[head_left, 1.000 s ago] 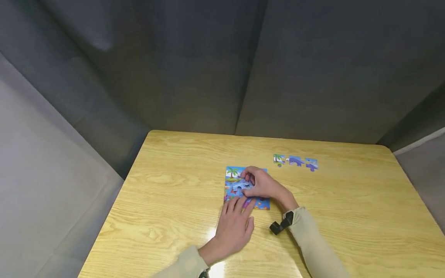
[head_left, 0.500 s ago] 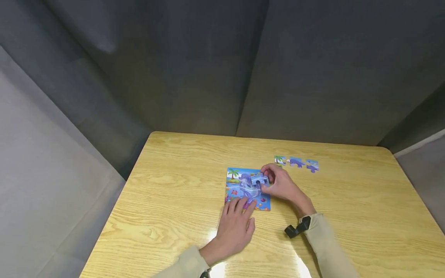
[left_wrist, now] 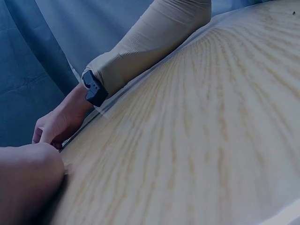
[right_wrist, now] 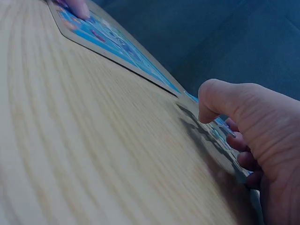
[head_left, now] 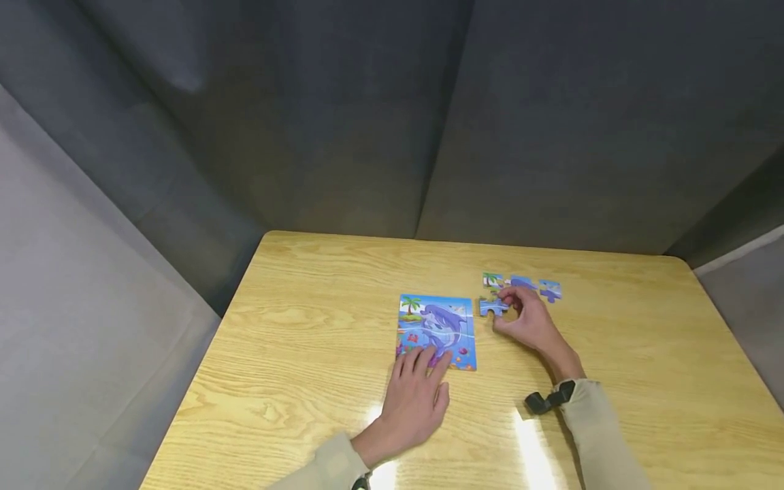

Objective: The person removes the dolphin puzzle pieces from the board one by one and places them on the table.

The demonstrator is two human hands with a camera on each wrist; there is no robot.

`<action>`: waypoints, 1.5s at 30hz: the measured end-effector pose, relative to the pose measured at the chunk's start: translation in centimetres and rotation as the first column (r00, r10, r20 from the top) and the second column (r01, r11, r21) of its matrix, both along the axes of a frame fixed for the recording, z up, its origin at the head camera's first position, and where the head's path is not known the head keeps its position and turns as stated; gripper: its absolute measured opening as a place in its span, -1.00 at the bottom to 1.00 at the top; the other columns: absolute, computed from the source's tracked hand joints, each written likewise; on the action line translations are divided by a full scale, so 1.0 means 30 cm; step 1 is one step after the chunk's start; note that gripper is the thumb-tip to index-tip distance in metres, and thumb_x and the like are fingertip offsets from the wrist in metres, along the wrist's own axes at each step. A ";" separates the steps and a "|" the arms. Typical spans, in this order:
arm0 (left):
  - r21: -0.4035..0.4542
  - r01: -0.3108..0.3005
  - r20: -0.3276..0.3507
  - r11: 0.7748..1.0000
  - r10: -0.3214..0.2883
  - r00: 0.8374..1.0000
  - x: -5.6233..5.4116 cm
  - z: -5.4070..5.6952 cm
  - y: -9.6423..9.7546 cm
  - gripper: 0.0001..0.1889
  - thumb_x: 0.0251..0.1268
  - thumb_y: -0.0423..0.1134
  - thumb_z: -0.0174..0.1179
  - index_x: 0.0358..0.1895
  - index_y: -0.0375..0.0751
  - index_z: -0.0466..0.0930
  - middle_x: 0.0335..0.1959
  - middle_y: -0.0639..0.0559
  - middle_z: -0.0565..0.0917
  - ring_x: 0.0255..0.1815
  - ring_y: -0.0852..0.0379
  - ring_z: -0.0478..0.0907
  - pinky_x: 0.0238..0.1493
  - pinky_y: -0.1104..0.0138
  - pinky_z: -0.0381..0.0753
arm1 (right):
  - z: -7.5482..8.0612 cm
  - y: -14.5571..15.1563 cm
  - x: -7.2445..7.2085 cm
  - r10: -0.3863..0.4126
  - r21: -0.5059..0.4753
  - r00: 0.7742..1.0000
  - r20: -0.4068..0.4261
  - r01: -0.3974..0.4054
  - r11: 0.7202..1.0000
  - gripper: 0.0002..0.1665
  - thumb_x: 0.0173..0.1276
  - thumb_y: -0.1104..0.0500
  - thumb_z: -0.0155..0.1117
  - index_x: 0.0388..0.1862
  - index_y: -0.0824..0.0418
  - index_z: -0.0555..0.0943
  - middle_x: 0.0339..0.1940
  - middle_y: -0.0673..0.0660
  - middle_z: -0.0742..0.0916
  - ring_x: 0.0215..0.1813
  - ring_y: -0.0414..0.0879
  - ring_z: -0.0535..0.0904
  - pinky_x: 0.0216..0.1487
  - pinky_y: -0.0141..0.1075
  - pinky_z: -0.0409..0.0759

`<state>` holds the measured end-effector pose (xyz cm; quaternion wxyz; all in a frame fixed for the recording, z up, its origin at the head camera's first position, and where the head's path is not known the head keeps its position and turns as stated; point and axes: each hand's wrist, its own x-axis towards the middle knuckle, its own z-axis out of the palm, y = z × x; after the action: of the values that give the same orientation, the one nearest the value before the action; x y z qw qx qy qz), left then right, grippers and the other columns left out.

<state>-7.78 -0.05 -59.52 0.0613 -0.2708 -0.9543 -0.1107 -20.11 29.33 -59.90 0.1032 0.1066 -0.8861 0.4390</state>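
My right hand [head_left: 528, 322] pinches a blue puzzle piece [head_left: 492, 307] between thumb and fingers, to the right of the puzzle board. In the right wrist view, the thumb and curled fingers of that right hand [right_wrist: 262, 126] are close over the table, with a shadow beneath. The square puzzle board [head_left: 468, 340] carries a dolphin picture with a palm tree at its upper left. My left hand [head_left: 413, 401] rests with extended fingers on the board's lower edge, hiding part of the picture.
Behind the right hand, in a row, lie a palm-tree puzzle piece [head_left: 491, 280], a purple-blue puzzle piece [head_left: 523, 282] and another puzzle piece [head_left: 550, 289]. The wooden table [head_left: 294, 354] ends at the back against a dark grey curtain [head_left: 343, 136].
My right hand has moved right, carrying the puzzle piece from over the board to the table area beside it, uncovering the dolphin picture. The left hand has stayed in place.
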 end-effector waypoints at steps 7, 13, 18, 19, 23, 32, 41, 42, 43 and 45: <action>0.008 0.013 -0.001 1.000 -0.013 1.000 -0.004 0.000 0.003 -0.42 0.63 0.02 -0.13 0.63 0.07 0.24 0.51 -0.03 0.33 0.51 -0.10 0.24 0.47 -0.04 0.30 | 0.002 0.022 -0.009 -0.018 0.080 0.999 -0.029 0.020 0.997 -0.59 0.01 0.34 0.50 -0.10 0.35 0.64 -0.32 0.22 0.56 -0.25 0.00 0.37 -0.26 -0.38 0.26; 0.009 0.010 0.004 1.000 -0.010 1.000 -0.004 -0.001 0.001 -0.41 0.63 0.03 -0.13 0.64 0.08 0.23 0.51 -0.03 0.33 0.51 -0.10 0.24 0.47 -0.04 0.28 | 0.010 0.030 -0.016 -0.012 0.108 0.999 0.040 0.008 0.994 -0.60 0.05 0.32 0.47 -0.08 0.33 0.65 -0.33 0.22 0.53 -0.26 0.00 0.34 -0.20 -0.29 0.22; 0.013 0.008 0.003 1.000 -0.008 1.000 -0.001 -0.004 -0.001 -0.41 0.63 0.03 -0.13 0.64 0.09 0.23 0.51 -0.02 0.33 0.51 -0.09 0.24 0.47 -0.04 0.28 | 0.013 0.029 -0.016 -0.021 0.117 0.997 0.077 0.012 0.993 -0.59 0.06 0.32 0.47 -0.06 0.32 0.65 -0.35 0.19 0.50 -0.26 0.00 0.34 -0.20 -0.29 0.23; 0.012 0.007 0.002 1.000 -0.007 1.000 -0.001 -0.005 -0.001 -0.41 0.63 0.04 -0.14 0.64 0.09 0.23 0.52 -0.02 0.33 0.51 -0.09 0.24 0.47 -0.04 0.28 | 0.013 0.028 -0.015 -0.025 0.119 0.996 0.082 0.015 0.993 -0.59 0.06 0.31 0.47 -0.06 0.32 0.65 -0.35 0.18 0.49 -0.26 -0.01 0.34 -0.19 -0.28 0.24; 0.012 0.008 -0.002 1.000 -0.008 1.000 0.000 -0.007 -0.002 -0.41 0.63 0.03 -0.14 0.64 0.09 0.23 0.52 -0.03 0.33 0.51 -0.09 0.24 0.47 -0.04 0.29 | 0.016 0.022 -0.011 -0.049 0.127 0.993 0.111 0.034 0.991 -0.58 0.09 0.30 0.48 -0.03 0.30 0.66 -0.36 0.15 0.45 -0.26 -0.01 0.32 -0.17 -0.20 0.24; 0.011 0.005 -0.004 1.000 -0.005 1.000 -0.001 -0.004 0.000 -0.41 0.63 0.04 -0.15 0.64 0.10 0.23 0.52 -0.02 0.33 0.51 -0.09 0.24 0.47 -0.03 0.28 | 0.022 0.023 -0.005 -0.069 0.117 0.989 0.129 0.054 0.992 -0.57 0.11 0.26 0.47 0.00 0.30 0.66 -0.34 0.16 0.45 -0.23 0.01 0.31 -0.11 -0.11 0.22; 0.021 0.011 0.011 1.000 -0.011 1.000 0.001 -0.003 0.000 -0.41 0.64 0.03 -0.18 0.65 0.08 0.22 0.53 -0.04 0.31 0.51 -0.10 0.23 0.47 -0.05 0.28 | 0.007 0.024 -0.001 -0.058 0.081 0.994 0.096 0.050 0.995 -0.51 0.10 0.31 0.47 0.07 0.33 0.65 -0.35 0.18 0.47 -0.26 -0.02 0.33 -0.14 -0.23 0.25; 0.022 0.011 0.014 1.000 -0.011 1.000 0.001 -0.003 0.000 -0.41 0.65 0.03 -0.18 0.65 0.08 0.22 0.53 -0.04 0.31 0.51 -0.10 0.22 0.47 -0.05 0.27 | 0.005 0.024 -0.002 -0.055 0.070 0.994 0.093 0.048 0.996 -0.51 0.11 0.32 0.46 0.07 0.34 0.65 -0.36 0.19 0.48 -0.28 -0.02 0.34 -0.17 -0.25 0.26; 0.023 0.010 0.016 1.000 -0.011 1.000 0.000 -0.002 0.000 -0.41 0.65 0.03 -0.18 0.65 0.08 0.21 0.54 -0.04 0.30 0.52 -0.10 0.22 0.47 -0.05 0.27 | 0.004 0.024 -0.003 -0.050 0.054 0.994 0.093 0.045 0.997 -0.51 0.12 0.33 0.44 0.09 0.33 0.64 -0.36 0.19 0.49 -0.29 -0.03 0.34 -0.20 -0.28 0.27; 0.025 0.010 0.019 1.000 -0.010 1.000 -0.001 -0.002 0.000 -0.41 0.65 0.02 -0.18 0.65 0.08 0.21 0.54 -0.04 0.30 0.52 -0.09 0.22 0.48 -0.05 0.26 | 0.003 0.023 -0.006 -0.047 0.008 0.994 0.094 0.046 0.999 -0.50 0.14 0.35 0.41 0.12 0.34 0.63 -0.36 0.21 0.52 -0.32 -0.05 0.34 -0.25 -0.31 0.28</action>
<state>-7.80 -0.06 -59.57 0.0547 -0.2736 -0.9521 -0.1253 -20.29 30.03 -59.79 0.0712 0.0656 -0.8936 0.4382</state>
